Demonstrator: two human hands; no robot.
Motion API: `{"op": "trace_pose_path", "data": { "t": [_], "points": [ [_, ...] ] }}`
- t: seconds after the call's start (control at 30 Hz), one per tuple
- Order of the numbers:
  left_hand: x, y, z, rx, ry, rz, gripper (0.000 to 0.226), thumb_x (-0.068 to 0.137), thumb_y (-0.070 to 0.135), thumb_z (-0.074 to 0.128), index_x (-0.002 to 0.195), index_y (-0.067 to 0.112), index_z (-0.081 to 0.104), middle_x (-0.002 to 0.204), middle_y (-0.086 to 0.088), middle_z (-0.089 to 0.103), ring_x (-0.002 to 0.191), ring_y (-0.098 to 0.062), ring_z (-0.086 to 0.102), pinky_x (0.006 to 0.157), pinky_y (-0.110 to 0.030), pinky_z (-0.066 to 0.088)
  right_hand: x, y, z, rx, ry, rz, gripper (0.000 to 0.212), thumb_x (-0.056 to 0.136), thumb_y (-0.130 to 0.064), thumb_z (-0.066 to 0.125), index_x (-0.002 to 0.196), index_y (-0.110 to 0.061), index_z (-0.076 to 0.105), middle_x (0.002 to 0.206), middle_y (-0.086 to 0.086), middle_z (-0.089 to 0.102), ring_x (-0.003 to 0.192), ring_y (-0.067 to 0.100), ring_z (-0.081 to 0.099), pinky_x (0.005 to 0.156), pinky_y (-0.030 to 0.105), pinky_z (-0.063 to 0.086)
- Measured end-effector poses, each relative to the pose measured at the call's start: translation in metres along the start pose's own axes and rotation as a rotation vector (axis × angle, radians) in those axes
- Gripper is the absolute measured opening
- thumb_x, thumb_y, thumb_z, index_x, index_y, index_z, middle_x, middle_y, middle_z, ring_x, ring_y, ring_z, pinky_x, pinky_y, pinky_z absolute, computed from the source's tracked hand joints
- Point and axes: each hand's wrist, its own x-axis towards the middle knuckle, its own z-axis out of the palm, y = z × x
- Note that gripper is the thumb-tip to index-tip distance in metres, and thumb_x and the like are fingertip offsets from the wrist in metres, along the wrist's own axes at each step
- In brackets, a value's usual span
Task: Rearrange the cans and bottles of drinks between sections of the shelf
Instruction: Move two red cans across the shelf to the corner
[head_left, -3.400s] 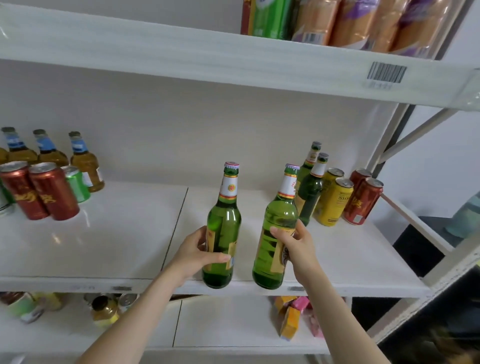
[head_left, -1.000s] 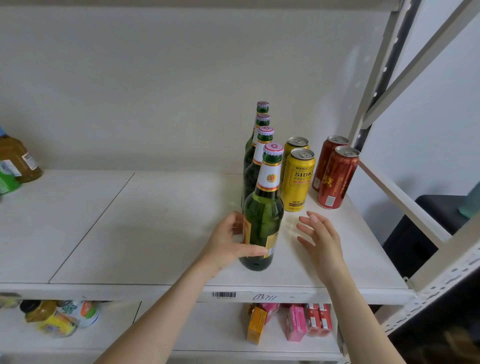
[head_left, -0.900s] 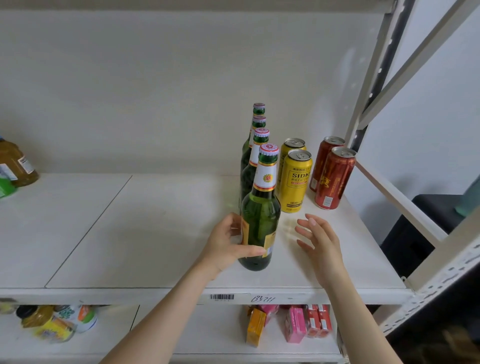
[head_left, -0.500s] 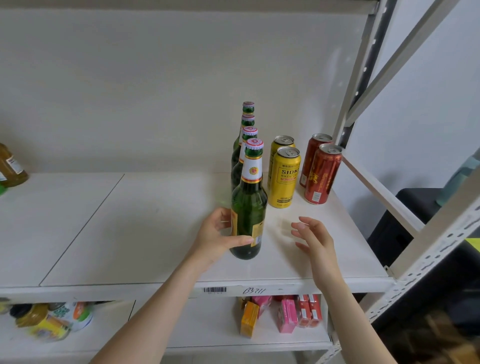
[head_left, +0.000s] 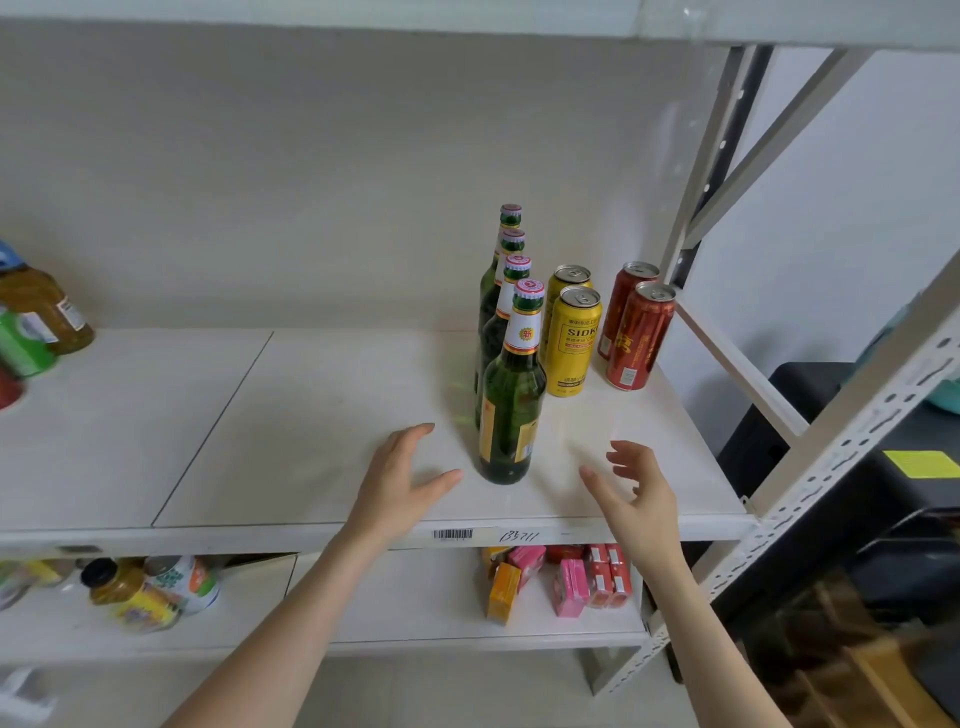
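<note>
On the right section of the middle shelf (head_left: 311, 415), the front green beer bottle (head_left: 511, 410) stands upright at the head of a single file of four like bottles. The rear three bottles (head_left: 511, 249) line up behind it toward the back wall. Two yellow cans (head_left: 574, 338) and two red cans (head_left: 641, 332) stand just beside the file on its right.

The left hand (head_left: 400, 478) hovers left of the bottle's base, fingers straight and spread, gripping nothing. The right hand (head_left: 636, 491) hovers on the opposite side, fingers loosely curled, likewise empty. Neither hand touches the glass.

Judged from this layout, the placement step is at its end. To finish it well:

1. Draw both hands straight back toward the front edge (head_left: 234, 540). Do not sweep sideways: a tall, narrow bottle is likely to tip and would strike the file behind.
2. Confirm that the base sits flat and fully behind that edge.
3. Confirm alignment with the file and a gap to the yellow cans.

Other drinks (head_left: 41, 322) stand on the left section, well apart.
</note>
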Motion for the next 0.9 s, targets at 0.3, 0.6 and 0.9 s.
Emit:
{"op": "trace_pose_path", "data": {
  "t": [0.3, 0.6, 0.9],
  "points": [
    [-0.050, -0.025, -0.046, 0.547, 0.014, 0.187, 0.065, 0.089, 0.059, 0.038, 0.132, 0.014, 0.057, 0.140, -0.014, 0.057, 0.132, -0.036, 0.052, 0.102, -0.058, 0.045, -0.055, -0.017, 0.019, -0.649, 0.133, -0.221, 0.059, 0.085, -0.055, 0.058, 0.130, -0.017, 0.055, 0.127, 0.004, 0.063, 0.115, 0.028, 0.059, 0.096, 0.049, 0.044],
    [-0.076, -0.052, -0.111, 0.733, -0.026, 0.202, 0.063, 0.089, 0.055, 0.036, 0.131, 0.014, 0.060, 0.140, -0.014, 0.058, 0.132, -0.034, 0.052, 0.104, -0.061, 0.040, -0.093, -0.055, 0.072, -0.903, 0.146, -0.350, 0.062, 0.086, -0.056, 0.049, 0.128, -0.011, 0.059, 0.127, 0.008, 0.064, 0.116, 0.032, 0.059, 0.097, 0.053, 0.042],
    [-0.091, -0.117, -0.204, 0.856, -0.015, 0.203, 0.066, 0.091, 0.057, 0.029, 0.137, 0.018, 0.056, 0.146, -0.012, 0.053, 0.138, -0.032, 0.047, 0.110, -0.059, 0.035, -0.141, -0.107, 0.172, -0.935, 0.161, -0.381, 0.062, 0.086, -0.053, 0.048, 0.127, -0.008, 0.059, 0.127, 0.010, 0.064, 0.119, 0.033, 0.057, 0.101, 0.057, 0.037]
  ]
}}
